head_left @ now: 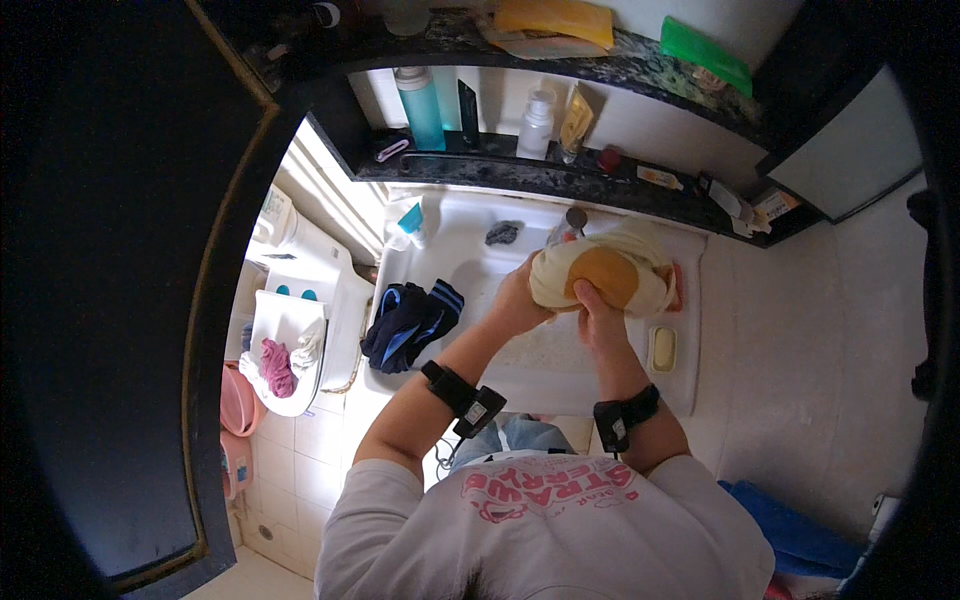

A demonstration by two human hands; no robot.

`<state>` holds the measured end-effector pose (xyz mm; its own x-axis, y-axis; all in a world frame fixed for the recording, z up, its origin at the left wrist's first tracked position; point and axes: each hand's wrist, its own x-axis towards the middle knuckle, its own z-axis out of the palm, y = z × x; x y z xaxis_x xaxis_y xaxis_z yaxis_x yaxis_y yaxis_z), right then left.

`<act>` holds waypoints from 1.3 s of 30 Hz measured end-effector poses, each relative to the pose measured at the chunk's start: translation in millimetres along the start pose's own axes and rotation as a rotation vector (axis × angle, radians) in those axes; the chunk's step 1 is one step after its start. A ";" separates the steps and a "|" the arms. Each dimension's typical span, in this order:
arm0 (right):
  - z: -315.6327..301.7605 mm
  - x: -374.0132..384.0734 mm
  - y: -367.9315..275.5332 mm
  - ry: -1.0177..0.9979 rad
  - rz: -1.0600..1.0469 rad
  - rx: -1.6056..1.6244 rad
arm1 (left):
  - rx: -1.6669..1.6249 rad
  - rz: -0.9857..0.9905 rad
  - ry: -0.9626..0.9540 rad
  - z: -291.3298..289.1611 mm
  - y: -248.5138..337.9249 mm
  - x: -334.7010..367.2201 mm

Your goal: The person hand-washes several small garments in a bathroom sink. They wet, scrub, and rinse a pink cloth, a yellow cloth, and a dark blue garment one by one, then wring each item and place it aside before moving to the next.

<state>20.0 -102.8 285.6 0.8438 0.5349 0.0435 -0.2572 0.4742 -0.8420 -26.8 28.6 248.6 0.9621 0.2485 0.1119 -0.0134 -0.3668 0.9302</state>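
Over the white washbasin (640, 385) I hold a bunched cream cloth (650, 250) with a large round yellow-orange patch. My left hand (520, 300) grips its left end, the fingers partly hidden by the fabric. My right hand (598, 318) closes on its lower edge, the thumb pressed against the patch. The cloth covers part of the tap (575, 220) behind it. To the left of my hands, a dark navy garment with blue stripes (412, 325) lies crumpled on the basin. A pale yellow soap bar (662, 350) sits at the basin's right side.
A small dark grey lump (503, 232) and a blue-white tube (411, 220) are at the back of the basin. A black shelf (480, 172) with bottles runs behind. Left stands a toilet (290, 310) with pink and white cloths on its lid, beside pink basins (238, 400).
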 end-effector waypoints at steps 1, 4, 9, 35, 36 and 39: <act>-1.8 0.8 -3.2 0.007 0.044 -0.008 | -0.036 0.003 -0.069 -4.7 1.6 1.9; -7.4 2.2 -13.7 -0.027 0.119 0.020 | -0.106 0.063 -0.249 -15.2 2.4 11.8; -17.1 17.9 -27.2 -0.393 0.109 -0.022 | -0.112 0.121 -0.510 -22.6 -5.2 23.1; -45.8 -1.8 15.7 -0.361 -0.184 -0.160 | -1.660 -0.500 -0.073 24.9 -43.8 -10.5; -52.0 -5.9 12.7 -0.414 -0.119 -0.171 | -1.604 -0.608 -0.120 21.3 -43.1 -7.4; -66.5 -26.3 3.1 -0.409 0.280 -0.183 | -1.559 -0.786 -0.156 18.0 -40.5 5.5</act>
<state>28.4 -161.9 246.1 0.4923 0.8702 -0.0212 -0.3297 0.1638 -0.9298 -16.0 28.7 205.2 0.8816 -0.1861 -0.4338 0.2911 0.9378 0.1892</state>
